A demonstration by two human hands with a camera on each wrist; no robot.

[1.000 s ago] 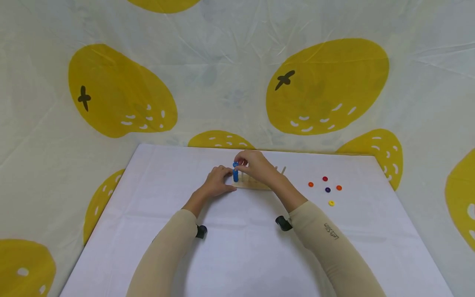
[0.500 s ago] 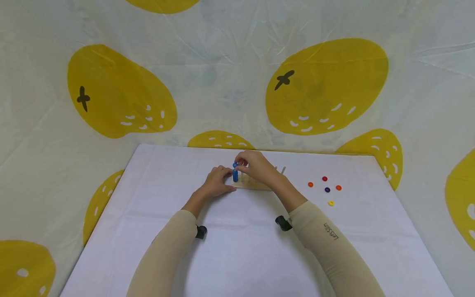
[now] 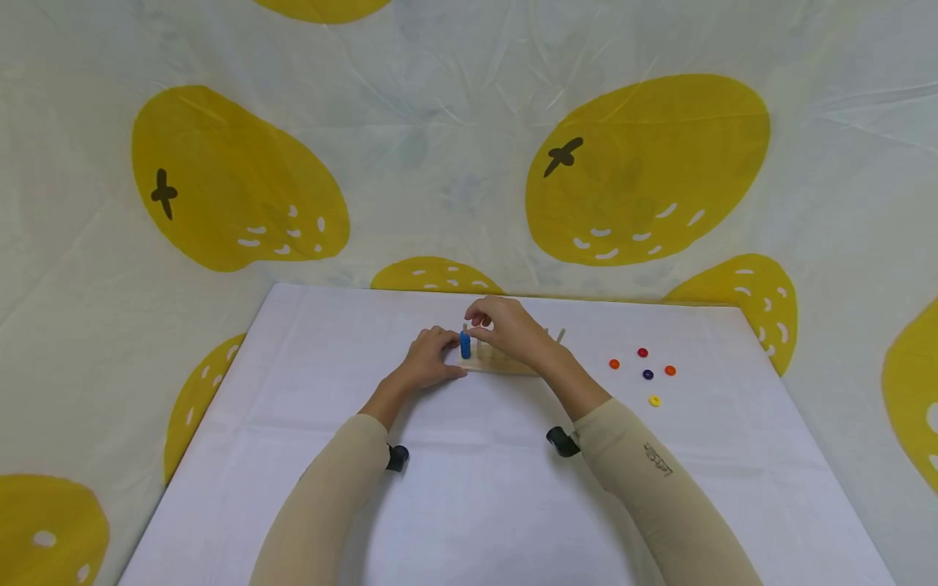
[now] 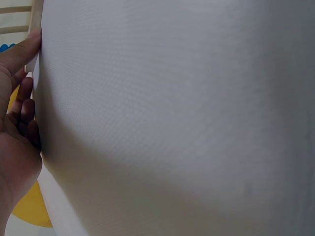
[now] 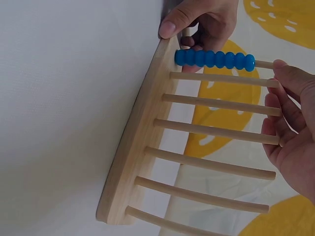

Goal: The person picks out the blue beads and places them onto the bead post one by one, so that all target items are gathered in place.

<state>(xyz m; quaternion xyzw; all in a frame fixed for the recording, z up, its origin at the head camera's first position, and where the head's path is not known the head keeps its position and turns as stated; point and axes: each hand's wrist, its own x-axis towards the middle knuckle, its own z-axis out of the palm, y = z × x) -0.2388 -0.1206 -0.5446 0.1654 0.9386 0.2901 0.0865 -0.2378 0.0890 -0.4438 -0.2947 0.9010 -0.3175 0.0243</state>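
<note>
A wooden peg stand (image 5: 130,142) rests on the white table with its row of upright pegs. Several blue rings (image 5: 216,59) are stacked on the end peg, whose bare tip shows above them. My left hand (image 3: 428,358) grips that end of the stand, the thumb (image 4: 22,53) on its front edge and the fingers behind. Beside the tip of the ringed peg is my right hand (image 3: 506,325), fingers loosely bent, with no ring seen in it. In the right wrist view its thumb (image 5: 290,76) is at the peg's end; whether it touches cannot be told.
Loose rings lie right of the stand: a red ring (image 3: 642,352), two orange ones, a dark purple ring (image 3: 648,374) and a yellow ring (image 3: 655,401). Behind the table (image 3: 476,488) hangs a pale cloth (image 3: 440,163) printed with yellow fruit.
The blue ring at the right fingertips has left them, and the peg's bare tip now shows above the blue stack. My right hand has shifted slightly right; the left stays put.
</note>
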